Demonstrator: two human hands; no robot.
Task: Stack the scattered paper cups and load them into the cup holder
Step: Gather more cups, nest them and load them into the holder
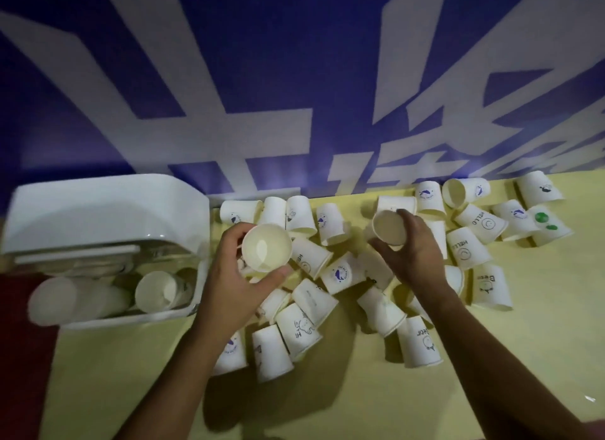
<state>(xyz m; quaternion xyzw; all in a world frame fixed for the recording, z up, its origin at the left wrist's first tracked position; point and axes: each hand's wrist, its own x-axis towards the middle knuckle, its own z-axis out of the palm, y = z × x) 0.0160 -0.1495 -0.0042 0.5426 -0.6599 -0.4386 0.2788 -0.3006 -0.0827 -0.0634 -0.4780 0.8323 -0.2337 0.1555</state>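
My left hand (244, 277) grips one upright paper cup (266, 247) and my right hand (413, 253) grips another (389, 227), both above the scattered cups (327, 295); I judge the best move is nesting the right cup squarely into the left. The cup holder (104, 210) sits at the table's (491, 357) left edge, and open room lies nearest me.

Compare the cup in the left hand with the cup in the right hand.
The left hand's cup faces its mouth at the camera, interior bright; the right hand's cup tilts leftward, interior darker. The left hand grips from below, the right hand from the side. Both are white paper cups held above the scattered pile.
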